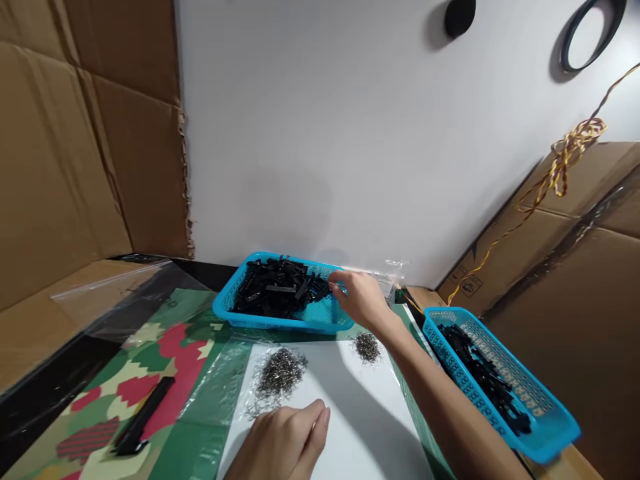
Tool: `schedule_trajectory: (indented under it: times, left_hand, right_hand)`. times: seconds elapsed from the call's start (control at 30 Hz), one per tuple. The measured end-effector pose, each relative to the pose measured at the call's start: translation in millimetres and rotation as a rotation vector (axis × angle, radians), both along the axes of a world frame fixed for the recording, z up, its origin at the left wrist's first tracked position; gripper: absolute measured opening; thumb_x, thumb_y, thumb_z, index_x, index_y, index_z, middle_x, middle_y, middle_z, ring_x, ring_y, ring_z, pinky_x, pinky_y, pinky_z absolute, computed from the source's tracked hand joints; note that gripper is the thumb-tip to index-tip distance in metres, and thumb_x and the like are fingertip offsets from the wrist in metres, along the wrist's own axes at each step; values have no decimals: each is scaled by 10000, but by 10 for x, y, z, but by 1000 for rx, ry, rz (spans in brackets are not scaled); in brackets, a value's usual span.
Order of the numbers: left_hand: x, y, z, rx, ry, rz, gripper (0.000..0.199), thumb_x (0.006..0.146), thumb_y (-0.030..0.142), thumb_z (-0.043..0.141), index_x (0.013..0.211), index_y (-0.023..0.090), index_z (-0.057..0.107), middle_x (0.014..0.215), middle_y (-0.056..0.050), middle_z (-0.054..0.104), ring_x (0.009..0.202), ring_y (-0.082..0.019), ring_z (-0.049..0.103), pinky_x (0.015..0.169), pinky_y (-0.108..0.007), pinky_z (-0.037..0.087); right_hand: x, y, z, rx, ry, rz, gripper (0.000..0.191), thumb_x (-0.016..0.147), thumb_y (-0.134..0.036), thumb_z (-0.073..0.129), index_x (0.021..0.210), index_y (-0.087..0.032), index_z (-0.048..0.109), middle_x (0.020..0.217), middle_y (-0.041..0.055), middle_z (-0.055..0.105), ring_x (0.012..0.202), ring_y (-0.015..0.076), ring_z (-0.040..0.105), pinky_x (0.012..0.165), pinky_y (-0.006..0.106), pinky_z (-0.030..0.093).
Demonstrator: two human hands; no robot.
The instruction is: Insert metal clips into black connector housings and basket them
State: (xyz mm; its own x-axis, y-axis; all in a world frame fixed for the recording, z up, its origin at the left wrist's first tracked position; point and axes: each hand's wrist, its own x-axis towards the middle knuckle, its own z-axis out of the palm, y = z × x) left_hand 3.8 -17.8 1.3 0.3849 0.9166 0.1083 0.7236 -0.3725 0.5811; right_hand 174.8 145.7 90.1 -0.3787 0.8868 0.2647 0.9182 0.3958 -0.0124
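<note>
My right hand [361,297] reaches over the right end of a blue plastic basket [280,325]. Its fingers are bent together, with the tips at the edge of a heap of slim black plastic pieces [280,290]; whether a piece is between them is hard to see. Low in the view, my left hand [290,440] is closed above a white sheet [350,400], thumb pressed against the curled forefinger. Anything inside it is hidden. Just beyond that hand lies a pile of small shiny metal parts [281,373]. A smaller metal pile [367,347] sits below my right wrist.
A second blue basket [545,447] with black pieces stands on the right. On the left, a black tool-like object [145,417] lies on a patterned cover [120,387], near a clear plastic bag [135,297]. Cardboard [90,147] and a white wall [320,133] enclose the table.
</note>
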Motion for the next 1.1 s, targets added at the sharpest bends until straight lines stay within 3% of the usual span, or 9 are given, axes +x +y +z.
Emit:
schedule_trajectory:
  times: [0.07,0.2,0.5,0.67,0.8,0.87,0.93,1.03,1.1]
  left_hand:
    - [6,16,-46,15,53,-44,412,1070,337,338,707,238,506,566,7,572,533,-185,596,530,-311,249]
    - [10,4,-73,51,151,37,352,1053,249,368,766,232,570,572,0,545,551,-194,592,551,-341,183]
    - [34,-78,1,42,189,32,314,1032,204,379,772,225,556,571,3,525,532,-204,588,568,-376,118]
    - [24,-86,47,11,169,10,366,1071,229,320,768,234,525,587,14,546,544,-195,599,545,-353,213]
    - [-17,-60,44,86,-83,29,292,1102,296,320,1157,247,603,898,-15,702,761,-190,714,646,-296,446]
    - [-47,-27,28,213,-205,109,309,1093,336,380,1358,267,523,1106,-47,688,864,-191,725,692,-285,498]
    - [-73,11,20,278,-315,232,381,1087,378,420,1451,270,448,1023,-27,656,809,-185,698,735,-294,529]
    - [-95,63,56,176,-415,345,513,1079,473,454,1544,281,350,1018,-10,660,727,-164,672,705,-291,535]
    - [-98,88,101,119,-395,264,515,1077,510,453,1540,290,407,1093,-29,682,846,-184,704,755,-295,551]
  right_hand:
    - [-203,215,-26,-51,-74,-26,266,1088,-246,556,1312,-263,699,1089,77,793,1029,254,759,861,329,567]
    - [-403,474,-71,-135,-190,-78,337,1039,-354,689,1322,-174,656,1297,108,686,1107,258,707,931,450,615]
    - [-330,454,-63,-162,-218,-143,389,1028,-376,705,1349,-167,638,1340,115,661,1134,266,694,948,470,613]
    - [-178,186,36,-61,-48,-126,220,1062,-141,529,1175,-127,717,1140,185,741,1061,291,737,865,353,541]
    - [-24,-237,119,-9,134,-12,287,1071,-258,506,1262,-226,719,1182,98,766,1005,229,731,816,295,505]
    - [83,-428,114,-109,364,126,242,1003,-258,582,1140,-202,773,1086,67,786,854,180,707,747,268,498]
    - [200,-572,67,-273,606,227,195,925,-229,631,995,-163,801,953,52,778,720,141,642,666,252,473]
    - [358,-718,-79,-518,815,273,163,862,-216,658,892,-133,795,817,27,727,630,103,536,578,220,420]
    - [437,-796,-208,-638,905,287,146,841,-215,675,870,-126,788,779,14,700,610,90,490,544,202,390]
